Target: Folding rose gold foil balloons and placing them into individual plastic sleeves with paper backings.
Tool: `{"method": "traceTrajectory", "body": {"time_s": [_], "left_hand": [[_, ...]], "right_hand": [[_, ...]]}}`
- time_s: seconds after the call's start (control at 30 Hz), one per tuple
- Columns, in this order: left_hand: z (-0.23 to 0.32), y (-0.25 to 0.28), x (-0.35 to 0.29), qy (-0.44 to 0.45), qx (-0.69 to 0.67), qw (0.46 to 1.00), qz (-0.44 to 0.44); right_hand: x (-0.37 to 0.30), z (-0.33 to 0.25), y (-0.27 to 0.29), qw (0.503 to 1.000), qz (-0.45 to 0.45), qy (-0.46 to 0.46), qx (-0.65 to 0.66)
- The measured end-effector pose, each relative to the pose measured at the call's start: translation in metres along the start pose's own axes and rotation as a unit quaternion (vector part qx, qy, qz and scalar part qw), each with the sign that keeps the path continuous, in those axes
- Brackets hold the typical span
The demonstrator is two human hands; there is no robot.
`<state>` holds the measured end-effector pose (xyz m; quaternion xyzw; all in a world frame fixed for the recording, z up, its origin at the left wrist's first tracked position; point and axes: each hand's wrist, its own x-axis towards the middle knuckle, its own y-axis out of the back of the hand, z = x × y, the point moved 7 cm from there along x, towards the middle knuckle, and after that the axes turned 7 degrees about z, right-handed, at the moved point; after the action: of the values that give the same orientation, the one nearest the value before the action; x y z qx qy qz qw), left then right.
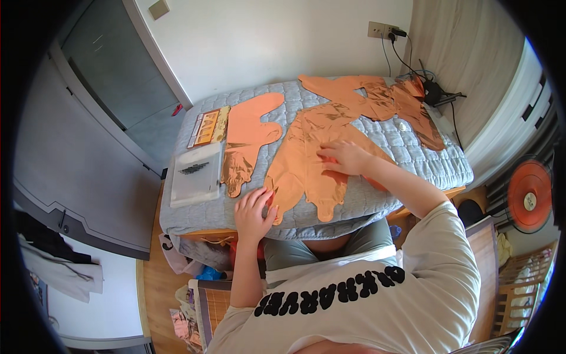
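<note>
Directly under the fingers lies one orange foil sheet (303, 138): the left hand (253, 213) touches its near edge, fingers slightly apart; whether the right hand's (348, 159) partly hidden fingertips pinch it, I cannot tell. Beyond the left fingers: one smaller foil piece (243, 125), one clear pouch (181, 184), one card (207, 128). Past the right fingers, overlapping foil (377, 101) resists counting.

The left hand (253, 213) is a bit spread, palm down. The right hand (346, 158) reaches farther out, palm down.
</note>
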<state>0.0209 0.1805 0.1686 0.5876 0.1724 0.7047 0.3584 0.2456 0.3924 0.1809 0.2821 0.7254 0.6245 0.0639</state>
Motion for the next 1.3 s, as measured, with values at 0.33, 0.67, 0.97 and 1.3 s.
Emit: {"method": "traceTrajectory", "body": {"time_s": [0.33, 0.67, 0.97, 1.3], "left_hand": [[0.0, -0.001, 0.001, 0.015, -0.017, 1.0, -0.011], [0.004, -0.004, 0.003, 0.0, -0.032, 0.999, -0.025], [-0.018, -0.001, -0.005, 0.071, -0.175, 0.982, -0.017], [0.158, -0.05, 0.12, -0.144, -0.24, 0.944, -0.173]], "right_hand": [[-0.017, 0.002, -0.009, 1.0, -0.01, 0.009, -0.004], [-0.019, 0.011, -0.004, 1.0, -0.022, -0.011, -0.019], [-0.122, 0.107, 0.097, 0.967, 0.228, -0.11, -0.031], [-0.268, 0.241, 0.136, 0.957, 0.189, -0.219, 0.031]]}}
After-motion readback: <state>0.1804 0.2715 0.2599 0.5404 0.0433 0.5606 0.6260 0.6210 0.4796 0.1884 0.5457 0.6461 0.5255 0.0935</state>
